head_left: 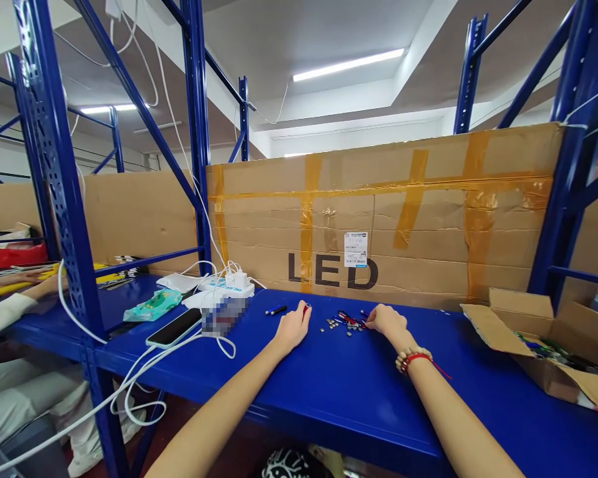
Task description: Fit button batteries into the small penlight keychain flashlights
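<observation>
Blue counter, toward its back edge: left hand closed on a red piece, right hand at scattered parts, its grip unclear.

Free tabletop nearside, small-parts pile between hands, cardboard wall behind, open box right, phone left
</observation>
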A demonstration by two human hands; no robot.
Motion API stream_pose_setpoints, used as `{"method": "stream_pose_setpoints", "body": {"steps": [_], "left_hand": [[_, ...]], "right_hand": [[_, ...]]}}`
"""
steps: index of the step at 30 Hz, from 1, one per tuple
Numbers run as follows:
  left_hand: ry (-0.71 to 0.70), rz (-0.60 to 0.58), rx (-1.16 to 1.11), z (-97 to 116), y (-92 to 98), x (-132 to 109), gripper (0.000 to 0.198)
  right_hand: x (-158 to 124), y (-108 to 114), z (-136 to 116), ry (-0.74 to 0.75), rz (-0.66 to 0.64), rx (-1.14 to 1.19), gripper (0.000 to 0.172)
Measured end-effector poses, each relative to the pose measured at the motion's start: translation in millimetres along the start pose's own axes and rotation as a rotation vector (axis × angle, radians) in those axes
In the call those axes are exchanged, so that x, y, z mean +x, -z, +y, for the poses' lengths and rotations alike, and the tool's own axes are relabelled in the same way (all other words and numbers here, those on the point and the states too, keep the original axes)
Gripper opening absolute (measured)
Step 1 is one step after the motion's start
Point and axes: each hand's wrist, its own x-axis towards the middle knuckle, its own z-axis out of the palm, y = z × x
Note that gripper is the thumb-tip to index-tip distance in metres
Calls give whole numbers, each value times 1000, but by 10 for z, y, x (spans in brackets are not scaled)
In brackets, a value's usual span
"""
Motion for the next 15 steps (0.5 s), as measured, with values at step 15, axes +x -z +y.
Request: {"method": "stream_pose_setpoints", "body": {"steps": [15], "left_hand": [[-24, 56, -195, -53, -227, 428, 26]], "right_hand": [[-119, -6, -371, 231, 174, 27, 23]]}}
